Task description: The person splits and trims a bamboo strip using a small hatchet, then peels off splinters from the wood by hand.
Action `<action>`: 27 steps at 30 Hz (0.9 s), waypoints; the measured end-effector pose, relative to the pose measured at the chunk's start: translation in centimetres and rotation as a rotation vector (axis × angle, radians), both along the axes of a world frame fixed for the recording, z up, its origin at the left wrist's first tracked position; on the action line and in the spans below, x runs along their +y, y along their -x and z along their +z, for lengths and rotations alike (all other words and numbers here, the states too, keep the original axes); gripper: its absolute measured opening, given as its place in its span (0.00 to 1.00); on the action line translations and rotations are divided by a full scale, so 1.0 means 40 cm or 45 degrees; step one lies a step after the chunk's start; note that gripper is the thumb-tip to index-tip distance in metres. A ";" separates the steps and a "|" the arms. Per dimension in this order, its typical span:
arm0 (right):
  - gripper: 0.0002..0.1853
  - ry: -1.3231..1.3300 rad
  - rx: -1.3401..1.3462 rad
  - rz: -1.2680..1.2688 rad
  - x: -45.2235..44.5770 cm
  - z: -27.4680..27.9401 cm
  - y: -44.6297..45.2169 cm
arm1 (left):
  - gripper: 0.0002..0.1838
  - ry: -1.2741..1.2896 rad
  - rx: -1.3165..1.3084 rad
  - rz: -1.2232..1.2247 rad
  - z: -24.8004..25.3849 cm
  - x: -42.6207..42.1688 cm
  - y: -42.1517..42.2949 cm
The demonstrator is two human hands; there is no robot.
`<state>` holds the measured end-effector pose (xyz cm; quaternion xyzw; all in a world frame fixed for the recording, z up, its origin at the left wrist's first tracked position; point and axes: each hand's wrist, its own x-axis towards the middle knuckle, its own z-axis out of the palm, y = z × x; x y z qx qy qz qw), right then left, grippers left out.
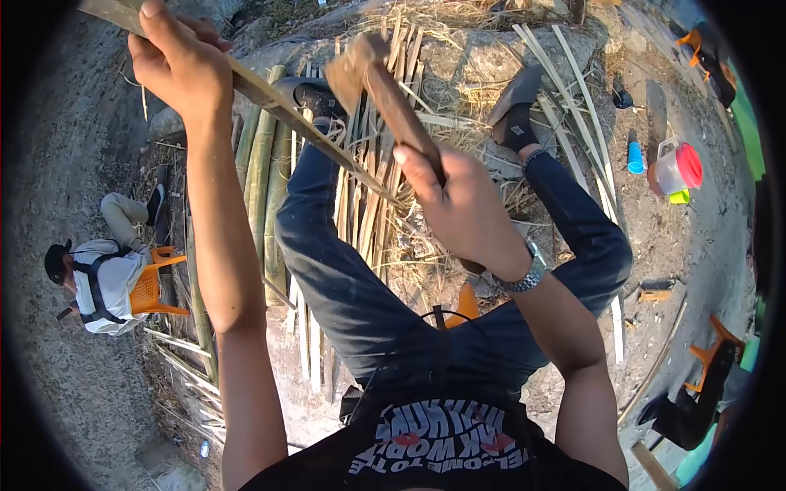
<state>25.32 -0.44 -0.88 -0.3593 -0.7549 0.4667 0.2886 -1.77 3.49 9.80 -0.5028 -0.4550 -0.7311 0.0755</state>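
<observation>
My left hand (184, 69) is raised at the upper left, its fingers closed around a long bamboo strip (303, 127). The strip slants down to the right, and its lower end is over the split pieces between my legs. My right hand (467, 200) grips the wooden handle of a hatchet (401, 114). Its head points up and away from me, right of the strip and apart from it; the edge is blurred. Beneath lie many split bamboo strips (372, 213) and curly shavings (426, 282).
Uncut green bamboo poles (260, 176) lie left of my legs. To the right are pale long strips (585, 123), a blue cup (635, 158) and a red-lidded clear jug (679, 166). Another person (110, 278) sits on an orange chair (150, 288) at the left.
</observation>
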 end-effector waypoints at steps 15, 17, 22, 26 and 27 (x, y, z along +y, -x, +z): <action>0.21 0.214 0.097 -0.030 -0.034 -0.071 -0.019 | 0.21 -0.077 0.072 -0.099 0.006 0.000 -0.005; 0.21 0.157 0.464 -0.117 -0.032 0.048 -0.002 | 0.21 -0.078 0.077 -0.084 0.007 0.009 -0.018; 0.22 0.311 -0.213 0.184 -0.019 -0.067 -0.014 | 0.22 -0.029 0.056 -0.088 0.020 -0.013 -0.069; 0.24 0.746 0.167 0.060 -0.017 0.010 -0.065 | 0.23 -0.014 0.053 -0.223 0.010 -0.025 -0.031; 0.23 0.789 0.436 -0.040 -0.029 0.059 -0.057 | 0.23 -0.018 0.070 -0.176 0.009 -0.028 -0.056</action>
